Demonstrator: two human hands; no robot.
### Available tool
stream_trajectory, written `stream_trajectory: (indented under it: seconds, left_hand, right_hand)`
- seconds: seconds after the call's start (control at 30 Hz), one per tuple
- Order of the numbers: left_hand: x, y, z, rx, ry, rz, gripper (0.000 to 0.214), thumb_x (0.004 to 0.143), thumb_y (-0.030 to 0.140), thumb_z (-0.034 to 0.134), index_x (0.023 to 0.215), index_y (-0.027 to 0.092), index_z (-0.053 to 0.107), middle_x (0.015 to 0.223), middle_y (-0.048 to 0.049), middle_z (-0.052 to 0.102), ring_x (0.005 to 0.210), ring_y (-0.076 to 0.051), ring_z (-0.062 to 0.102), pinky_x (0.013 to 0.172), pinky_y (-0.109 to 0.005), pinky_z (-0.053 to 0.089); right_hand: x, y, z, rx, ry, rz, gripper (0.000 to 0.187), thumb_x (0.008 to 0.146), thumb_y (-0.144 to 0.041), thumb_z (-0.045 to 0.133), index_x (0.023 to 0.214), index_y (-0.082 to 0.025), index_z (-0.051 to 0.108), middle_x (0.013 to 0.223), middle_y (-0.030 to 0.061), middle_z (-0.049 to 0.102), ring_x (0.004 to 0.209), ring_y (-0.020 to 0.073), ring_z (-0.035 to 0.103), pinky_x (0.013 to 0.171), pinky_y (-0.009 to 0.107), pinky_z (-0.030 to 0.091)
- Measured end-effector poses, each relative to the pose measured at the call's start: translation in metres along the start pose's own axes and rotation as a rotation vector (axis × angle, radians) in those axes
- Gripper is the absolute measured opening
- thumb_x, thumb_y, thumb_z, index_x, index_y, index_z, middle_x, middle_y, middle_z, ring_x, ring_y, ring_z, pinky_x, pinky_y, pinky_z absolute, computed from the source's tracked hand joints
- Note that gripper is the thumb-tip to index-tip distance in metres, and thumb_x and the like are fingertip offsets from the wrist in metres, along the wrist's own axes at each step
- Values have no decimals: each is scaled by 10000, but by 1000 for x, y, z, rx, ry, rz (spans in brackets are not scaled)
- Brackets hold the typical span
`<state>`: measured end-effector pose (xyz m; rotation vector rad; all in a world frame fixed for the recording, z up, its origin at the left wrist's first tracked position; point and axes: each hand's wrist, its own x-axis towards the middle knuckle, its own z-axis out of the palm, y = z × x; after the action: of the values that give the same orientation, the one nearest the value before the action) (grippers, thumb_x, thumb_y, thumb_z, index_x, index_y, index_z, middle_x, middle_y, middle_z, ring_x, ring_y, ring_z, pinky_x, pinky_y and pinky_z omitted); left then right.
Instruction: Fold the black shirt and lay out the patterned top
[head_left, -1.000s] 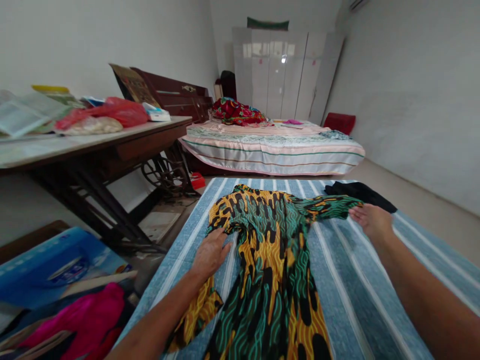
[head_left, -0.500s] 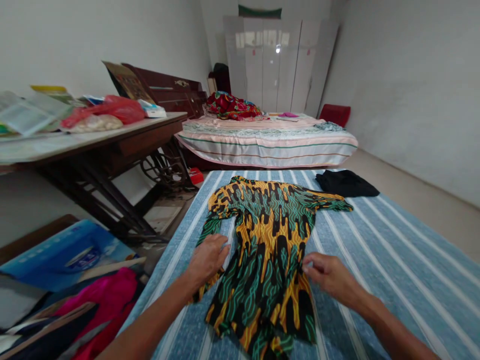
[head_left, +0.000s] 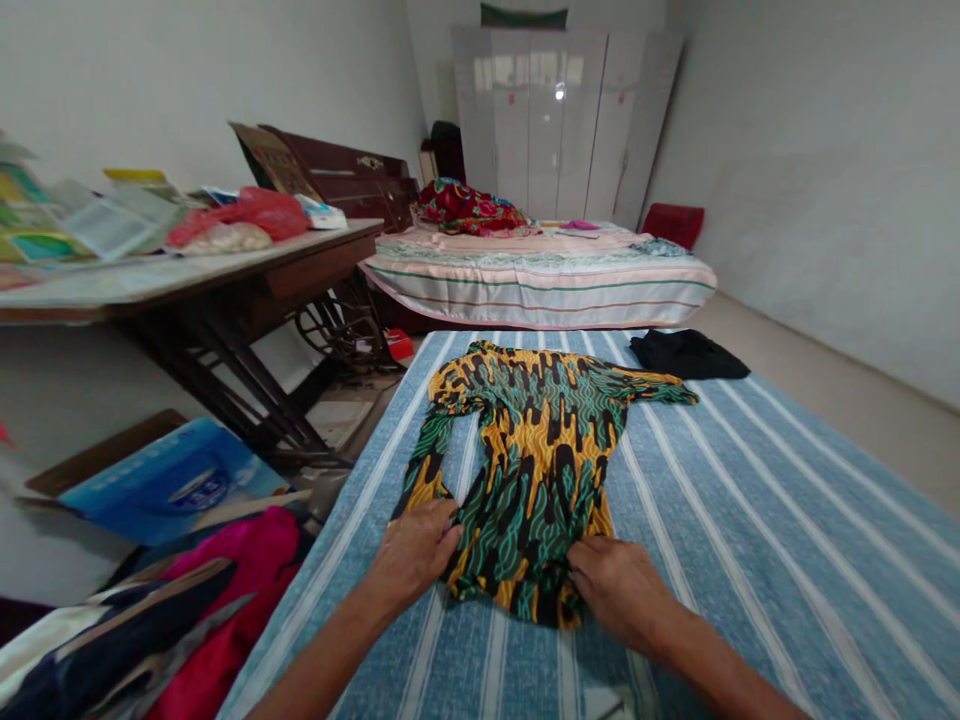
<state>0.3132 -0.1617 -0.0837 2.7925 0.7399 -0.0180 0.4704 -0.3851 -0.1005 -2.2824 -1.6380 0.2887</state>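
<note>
A patterned dress in green, orange and black lies spread on a blue striped bed cover. Its sleeves reach left and right near the top. My left hand is closed on the dress's lower left edge, by the left sleeve end. My right hand grips the bunched lower hem at the right. Both hands rest on the cover close to me.
A black garment lies at the cover's far right corner. A wooden table with bags and papers stands at left, and pink clothes are piled below it. A second bed and a white wardrobe stand beyond.
My right hand came back from the right sleeve to the dress's lower hem. Both hands drew toward me, and the lower part of the dress is now gathered up shorter.
</note>
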Motion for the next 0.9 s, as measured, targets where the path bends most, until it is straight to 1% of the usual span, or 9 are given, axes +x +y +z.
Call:
stream_trajectory:
  seconds: [0.1, 0.2, 0.27, 0.33, 0.4, 0.57, 0.63, 0.8, 0.9]
  left_hand:
    - [-3, 1, 2, 32, -2, 30, 205, 864, 283, 406, 912, 182, 577, 877, -59, 641, 830, -203, 606, 721, -298, 421]
    - [-6, 2, 3, -6, 9, 21, 213, 863, 272, 409, 946, 179, 581, 880, -62, 645, 851, -203, 606, 744, -301, 425]
    - [-9, 1, 4, -42, 7, 19, 228, 859, 262, 412, 984, 176, 582, 892, -66, 645, 871, -202, 604, 765, -303, 428]
    - [-12, 0, 5, -78, 7, 20, 236, 855, 262, 418, 996, 176, 586, 895, -66, 644, 884, -202, 601, 785, -306, 430]
    - [-16, -3, 7, -122, 10, 18, 242, 855, 273, 425, 1005, 180, 590, 898, -61, 646, 886, -198, 600, 801, -309, 432]
    - [-27, -2, 10, -146, 55, 45, 290, 859, 298, 445, 1090, 191, 585, 990, -67, 657, 972, -204, 580, 896, -335, 408]
    - [-32, 3, 8, -120, 72, 48, 266, 860, 288, 445, 1059, 196, 596, 990, -63, 656, 974, -202, 578, 905, -340, 400]
    - [-43, 18, 4, -86, 87, -37, 187, 859, 283, 452, 946, 209, 600, 797, -19, 635, 827, -189, 595, 847, -356, 422]
    - [-48, 20, 7, -87, 105, -78, 179, 852, 279, 469, 955, 204, 595, 864, -36, 645, 891, -201, 600, 872, -368, 425]
  right_hand:
    - [-10, 20, -8, 416, 191, 98, 206, 842, -219, 443, 761, -193, 630, 685, 0, 623, 648, 145, 586, 600, 226, 431]
    - [-29, 43, -21, 773, 460, 289, 225, 824, -355, 500, 848, -185, 646, 655, -3, 624, 581, 146, 573, 551, 234, 453]
    - [-44, 59, -30, 876, 635, 416, 255, 773, -403, 573, 863, -174, 644, 597, -1, 619, 527, 150, 560, 518, 243, 460]
    - [-59, 73, -35, 895, 735, 497, 272, 721, -407, 626, 850, -168, 647, 567, 7, 620, 512, 157, 556, 505, 247, 466]
    - [-73, 83, -36, 874, 737, 559, 269, 689, -404, 644, 816, -166, 655, 566, 16, 626, 517, 160, 559, 500, 244, 471]
    - [-92, 91, -25, 845, 587, 665, 319, 648, -461, 647, 788, -176, 670, 561, 15, 631, 518, 166, 566, 496, 242, 480]
    - [-93, 91, -20, 830, 579, 696, 326, 639, -469, 641, 792, -182, 668, 556, 8, 628, 531, 168, 572, 505, 238, 484]
    - [-86, 91, -14, 835, 593, 745, 330, 631, -450, 629, 825, -185, 654, 562, 4, 636, 545, 175, 587, 536, 245, 494]
    - [-82, 91, -12, 844, 561, 720, 337, 651, -463, 619, 838, -184, 642, 571, 3, 638, 559, 173, 586, 544, 243, 489]
